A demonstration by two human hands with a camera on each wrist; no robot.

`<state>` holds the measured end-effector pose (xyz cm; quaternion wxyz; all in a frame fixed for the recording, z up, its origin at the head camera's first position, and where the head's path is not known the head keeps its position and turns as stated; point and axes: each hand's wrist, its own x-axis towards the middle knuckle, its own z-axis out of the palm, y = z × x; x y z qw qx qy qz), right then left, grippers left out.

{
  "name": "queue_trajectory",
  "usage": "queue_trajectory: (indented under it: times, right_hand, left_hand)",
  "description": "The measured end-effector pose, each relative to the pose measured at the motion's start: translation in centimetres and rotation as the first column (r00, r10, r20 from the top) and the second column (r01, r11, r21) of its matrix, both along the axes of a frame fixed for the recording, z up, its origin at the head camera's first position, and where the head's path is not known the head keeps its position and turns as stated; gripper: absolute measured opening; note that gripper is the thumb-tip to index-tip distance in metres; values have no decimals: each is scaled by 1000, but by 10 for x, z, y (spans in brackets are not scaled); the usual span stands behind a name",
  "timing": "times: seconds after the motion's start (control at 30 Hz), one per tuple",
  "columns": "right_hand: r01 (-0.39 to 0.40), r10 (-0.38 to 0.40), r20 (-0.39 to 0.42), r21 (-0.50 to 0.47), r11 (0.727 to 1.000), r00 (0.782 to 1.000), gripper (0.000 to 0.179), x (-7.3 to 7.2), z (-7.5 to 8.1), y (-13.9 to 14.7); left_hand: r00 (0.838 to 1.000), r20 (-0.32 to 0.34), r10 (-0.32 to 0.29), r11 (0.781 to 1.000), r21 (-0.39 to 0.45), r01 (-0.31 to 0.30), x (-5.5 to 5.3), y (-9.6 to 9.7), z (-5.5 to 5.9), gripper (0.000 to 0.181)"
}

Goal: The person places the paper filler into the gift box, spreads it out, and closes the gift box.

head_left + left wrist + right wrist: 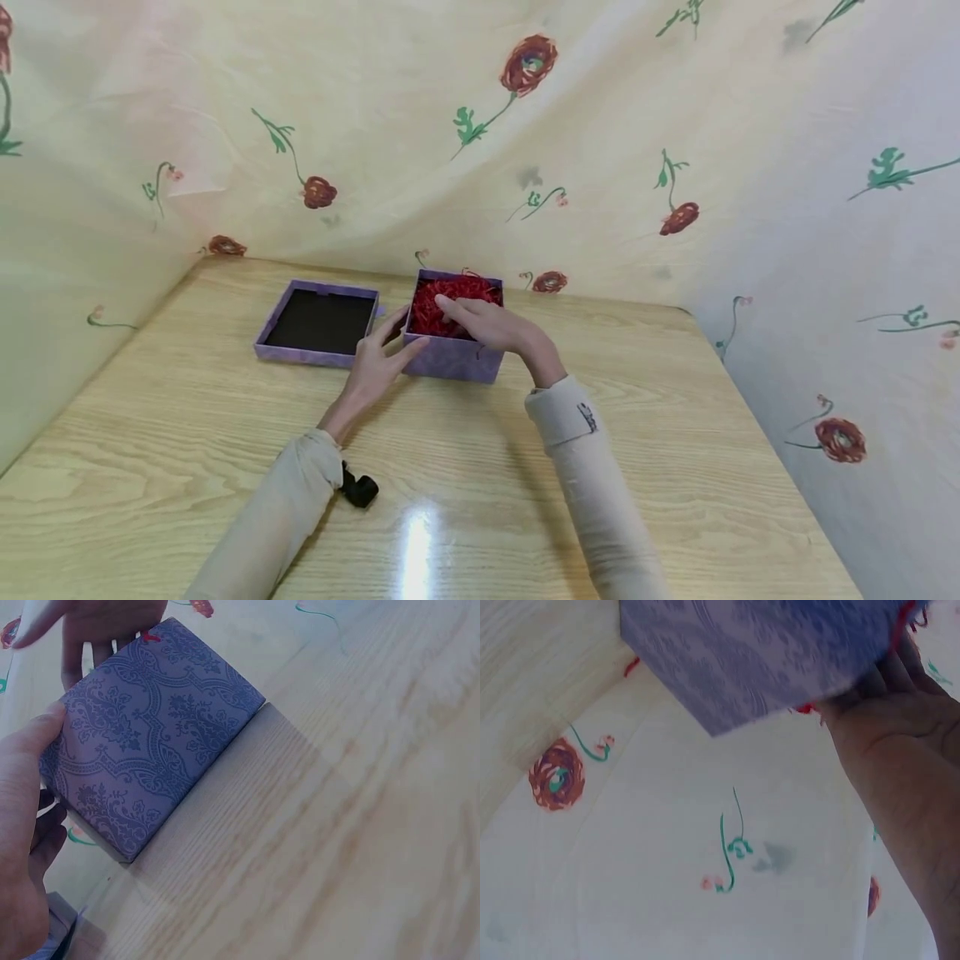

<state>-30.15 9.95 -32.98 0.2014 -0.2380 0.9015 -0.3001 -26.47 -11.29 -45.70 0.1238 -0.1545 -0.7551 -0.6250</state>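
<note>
The box (453, 360) near the table's far edge is purple, patterned with darker scrolls and flowers; its shreds (427, 315) are red. Toward the far left corner, the lid (303, 355) is purple with a black inside. The table (675, 400) is pale, wavy-grained tan; the cloth (390, 125), cream with red, green-stemmed flowers.

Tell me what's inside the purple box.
Red shredded filler shows inside the purple box, up near the rim. The right hand covers part of it; the box's floor and anything under the filler are hidden.
</note>
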Motion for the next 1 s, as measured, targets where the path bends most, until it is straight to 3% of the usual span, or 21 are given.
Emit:
queue_trajectory:
  times: [0.2, 0.33, 0.57, 0.8, 1.0]
  right_hand:
    - [22, -37, -84, -170, 985, 996, 60, 5, 10, 20]
    - [21, -46, -116, -211, 977, 992, 56, 10, 14, 26]
    - [-17, 9, -82, -105, 994, 997, 62, 17, 7, 18]
    - [-4, 6, -44, 41, 999, 999, 79, 12, -8, 6]
    - [-2, 5, -28, 93, 996, 1000, 83, 8, -6, -2]
  left_hand:
    - [1000, 13, -10, 1000, 19, 10, 0, 2, 3, 66]
    - [999, 28, -15, 1000, 21, 14, 0, 2, 3, 68]
    - [1000, 11, 6, 1000, 9, -6, 0, 1, 0, 64]
    - [1000, -24, 11, 1000, -7, -12, 0, 3, -1, 63]
    - [999, -25, 21, 1000, -8, -22, -1, 3, -1, 63]
